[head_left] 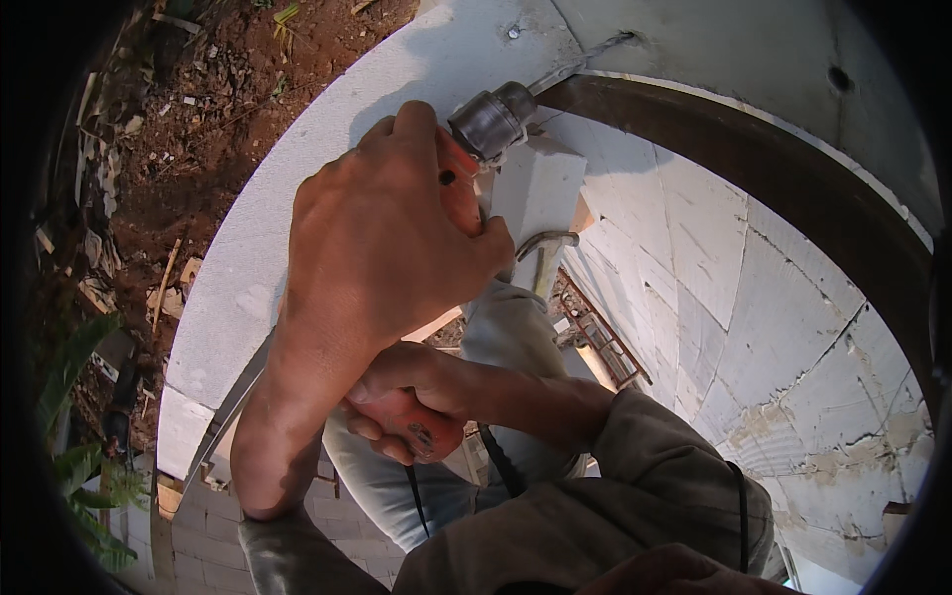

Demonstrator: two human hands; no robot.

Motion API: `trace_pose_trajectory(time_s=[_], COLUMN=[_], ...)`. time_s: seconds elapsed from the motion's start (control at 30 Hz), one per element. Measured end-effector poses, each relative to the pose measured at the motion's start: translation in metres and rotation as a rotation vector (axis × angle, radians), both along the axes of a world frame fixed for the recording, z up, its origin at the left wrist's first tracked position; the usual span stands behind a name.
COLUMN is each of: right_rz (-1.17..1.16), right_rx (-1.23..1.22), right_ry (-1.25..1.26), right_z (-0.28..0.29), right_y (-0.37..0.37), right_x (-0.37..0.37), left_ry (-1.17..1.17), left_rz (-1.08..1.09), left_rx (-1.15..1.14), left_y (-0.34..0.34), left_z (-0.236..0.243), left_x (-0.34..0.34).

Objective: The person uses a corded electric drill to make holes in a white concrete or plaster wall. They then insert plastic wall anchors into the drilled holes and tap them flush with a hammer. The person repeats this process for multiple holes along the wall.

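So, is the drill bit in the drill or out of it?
In: the drill bit disappears into the dark chuck of the orange drill, and only its front length shows.

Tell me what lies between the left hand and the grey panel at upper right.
The head view shows the dark chuck and grey bit of the orange-red drill between left hand and grey panel.

Pale blk wall (699, 263) R, dk beam (783, 169) above, reddish soil (228, 124) upper L, daylight
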State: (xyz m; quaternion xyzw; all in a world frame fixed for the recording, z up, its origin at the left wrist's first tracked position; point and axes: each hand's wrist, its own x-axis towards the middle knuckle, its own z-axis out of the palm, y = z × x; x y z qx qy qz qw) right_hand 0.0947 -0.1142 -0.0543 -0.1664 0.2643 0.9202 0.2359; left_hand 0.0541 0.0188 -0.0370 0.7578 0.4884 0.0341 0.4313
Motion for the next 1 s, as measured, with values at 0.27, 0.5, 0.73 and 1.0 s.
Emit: trace_pose_trajectory(time_s=[0.27, 0.5, 0.73, 1.0], right_rz=[0.042, 0.051, 0.040, 0.026], right_rx=[-0.025, 0.007, 0.031, -0.020], right_ry=[-0.039, -0.011, -0.012, -0.021], right_z=[0.002, 0.001, 0.000, 0.003], right_y=[0.000, -0.001, -0.003, 0.006], right_x=[0.006, 0.004, 0.000, -0.012], left_ry=[0.024, 0.249, 0.210, 0.234], left_rz=[-0.027, -0.120, -0.199, -0.262], left_rx=[-0.066, -0.258, -0.238, -0.350], left_y=[0.008, 0.037, 0.047, 0.057], left_z=[-0.002, -0.002, -0.009, 0.004], left_x=[0.013, 0.042, 0.043, 0.041])
